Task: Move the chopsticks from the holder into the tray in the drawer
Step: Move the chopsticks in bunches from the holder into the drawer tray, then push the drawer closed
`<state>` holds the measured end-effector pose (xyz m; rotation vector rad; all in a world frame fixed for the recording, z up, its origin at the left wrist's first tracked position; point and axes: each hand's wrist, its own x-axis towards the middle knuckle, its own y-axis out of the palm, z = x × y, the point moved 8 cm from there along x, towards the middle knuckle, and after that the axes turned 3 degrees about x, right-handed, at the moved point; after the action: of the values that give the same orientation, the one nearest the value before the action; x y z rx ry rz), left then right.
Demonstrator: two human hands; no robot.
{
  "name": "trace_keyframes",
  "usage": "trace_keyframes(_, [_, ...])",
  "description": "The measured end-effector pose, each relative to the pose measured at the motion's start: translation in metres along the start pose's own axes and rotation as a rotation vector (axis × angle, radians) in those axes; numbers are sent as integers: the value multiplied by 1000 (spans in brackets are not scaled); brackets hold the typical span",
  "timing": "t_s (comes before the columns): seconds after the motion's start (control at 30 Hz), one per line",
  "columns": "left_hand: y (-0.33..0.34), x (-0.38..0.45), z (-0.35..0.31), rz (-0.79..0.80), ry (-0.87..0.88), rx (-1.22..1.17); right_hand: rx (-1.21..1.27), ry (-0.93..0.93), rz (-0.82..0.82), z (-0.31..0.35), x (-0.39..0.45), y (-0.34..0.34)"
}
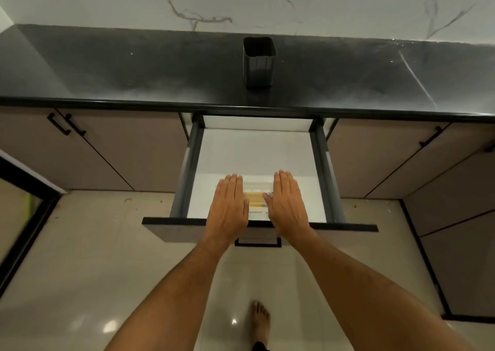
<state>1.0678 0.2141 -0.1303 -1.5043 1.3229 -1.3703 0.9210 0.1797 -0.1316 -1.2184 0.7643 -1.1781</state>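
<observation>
The grey square holder (259,61) stands upright on the black countertop, and I see no chopsticks sticking out of it. Below it the drawer (257,149) is pulled out, white inside. A white tray (256,186) lies near the drawer's front, with pale wooden chopsticks (255,199) lying across it. My left hand (229,204) and my right hand (287,203) hover flat, palms down, over the tray's two sides, fingers straight and together, holding nothing. The hands hide most of the tray and the chopstick ends.
The black countertop (134,77) runs wall to wall under a marble backsplash. Closed cabinet doors with black handles (65,125) flank the drawer. The drawer front (259,228) juts toward me at hip level. My bare foot (260,321) stands on glossy tile.
</observation>
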Motion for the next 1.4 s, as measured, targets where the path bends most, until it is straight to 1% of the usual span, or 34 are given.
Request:
trace_keyframes(0.13, [-6,-53,-11,23,34,-38,13,-84,-47,24,-51,-5])
trace_keyframes(0.27, [-1,-99,-25,49,193,13,34,-207,-83,39,-100,7])
trace_keyframes(0.37, [15,-120,-29,90,238,19,64,-292,-75,42,-126,25])
trace_keyframes(0.43, [32,-129,-29,143,253,38,59,-289,-11,38,-134,44])
trace_keyframes(0.5, [49,-133,-29,190,284,70,18,-244,78,29,-135,62])
trace_keyframes(0.6, [68,-127,-26,258,301,97,0,-181,187,20,-128,77])
trace_keyframes(0.73, [90,-121,-29,383,335,162,-16,-166,325,17,-112,93])
trace_keyframes(0.83, [100,-111,-27,453,276,138,-42,-156,413,15,-101,106])
trace_keyframes(0.93, [112,-101,-25,479,214,73,-61,-141,464,10,-92,115])
trace_keyframes(1.07, [123,-82,-21,449,140,14,-29,-142,449,5,-77,121])
trace_keyframes(1.23, [132,-39,-12,403,77,17,-27,-139,429,-4,-32,122])
trace_keyframes(1.4, [146,7,-2,391,64,54,-18,-153,419,-13,16,126])
